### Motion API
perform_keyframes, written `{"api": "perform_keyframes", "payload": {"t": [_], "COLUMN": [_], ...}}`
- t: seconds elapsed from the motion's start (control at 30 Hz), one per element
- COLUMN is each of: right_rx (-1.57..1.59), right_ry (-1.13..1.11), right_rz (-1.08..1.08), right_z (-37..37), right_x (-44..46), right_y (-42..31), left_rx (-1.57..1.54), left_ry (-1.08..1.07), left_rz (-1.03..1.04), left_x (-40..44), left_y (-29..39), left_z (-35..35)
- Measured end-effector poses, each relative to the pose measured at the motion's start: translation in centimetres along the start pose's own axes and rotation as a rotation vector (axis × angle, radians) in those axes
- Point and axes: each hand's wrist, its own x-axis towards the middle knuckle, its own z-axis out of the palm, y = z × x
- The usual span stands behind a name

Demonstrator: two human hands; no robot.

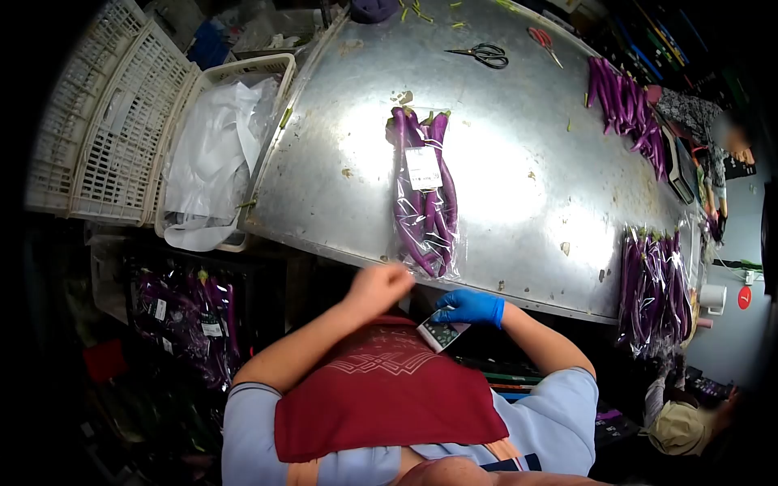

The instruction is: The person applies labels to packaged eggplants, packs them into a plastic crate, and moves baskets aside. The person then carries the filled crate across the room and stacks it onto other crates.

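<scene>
A clear plastic bag of long purple eggplants (429,212) lies on the metal table in front of me, with a white label (423,168) on its upper part. My bare left hand (382,289) is closed at the table's near edge, just left of the bag's lower end; whatever its fingers hold, if anything, is hidden. On my right hand (472,309) is a blue glove. Its fingers grip a small flat rectangular thing (442,330), dark with a pale edge, in front of my red apron (389,389).
The metal table (324,178) bears black scissors (485,54), red-handled scissors (545,44) and loose eggplants (624,101). Bagged eggplants (655,287) are at the right edge, others (190,316) lower left. White crates (121,121) stand left. Other people are at the right.
</scene>
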Motion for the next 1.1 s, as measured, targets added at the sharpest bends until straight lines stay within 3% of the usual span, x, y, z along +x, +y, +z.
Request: {"api": "perform_keyframes", "payload": {"t": [0.03,0.07,0.1,0.13,0.2,0.23,0.27,0.3,0.33,0.4,0.57,0.63,0.7,0.87,0.97,1.1], "right_rx": [-0.267,-0.539,-0.812,-0.826,-0.880,-0.810,-0.764,-0.618,-0.500,-0.400,-0.275,-0.265,-0.269,-0.291,-0.306,-0.327], "right_ry": [0.063,0.127,0.194,0.303,0.279,0.291,0.254,0.215,0.171,0.323,0.422,0.430,0.422,0.380,0.356,0.344], "right_rz": [0.011,0.018,0.024,-0.111,0.015,0.017,0.095,0.154,0.115,0.170,0.114,0.048,-0.030,-0.196,-0.253,-0.282], "right_z": [0.7,1.5,2.4,3.9,6.9,7.6,8.1,8.6,8.9,9.4,7.2,6.4,5.9,7.1,9.1,12.3], "right_x": [0.1,0.1,0.3,1.0,2.7,3.0,2.9,4.1,5.5,6.2,8.0,9.4,10.9,15.3,17.9,21.2], "right_y": [1.2,2.1,3.2,5.4,9.2,10.2,9.4,12.7,17.0,20.3,15.0,11.8,8.4,0.5,-3.0,-6.5], "left_rx": [-0.208,0.058,0.001,-0.058,-0.295,-0.619,-0.584,-0.714,-0.667,-0.918,-1.121,-1.225,-1.175,-1.051,-1.029,-1.071], "left_ry": [0.219,0.314,0.518,0.530,0.169,0.130,0.080,0.158,0.284,0.248,0.228,0.317,0.503,1.198,1.462,1.557], "left_rz": [-0.055,-0.088,-0.008,-0.070,-0.153,0.067,-0.026,-0.040,-0.190,-0.031,0.054,0.226,0.248,0.203,0.270,0.267], "left_x": [1.6,4.0,6.3,9.3,12.1,10.9,11.9,12.4,10.3,11.3,1.0,-4.7,-10.3,-20.6,-23.9,-26.6], "left_y": [-0.6,-2.3,-3.6,-6.5,-5.9,-2.3,-2.7,-2.7,1.0,-2.3,0.2,-0.4,-2.1,-8.2,-12.6,-20.0], "left_z": [-0.1,-0.8,-0.4,0.4,0.7,0.4,1.1,1.9,0.3,1.6,-4.9,-7.2,-9.7,-13.9,-17.1,-22.0]}}
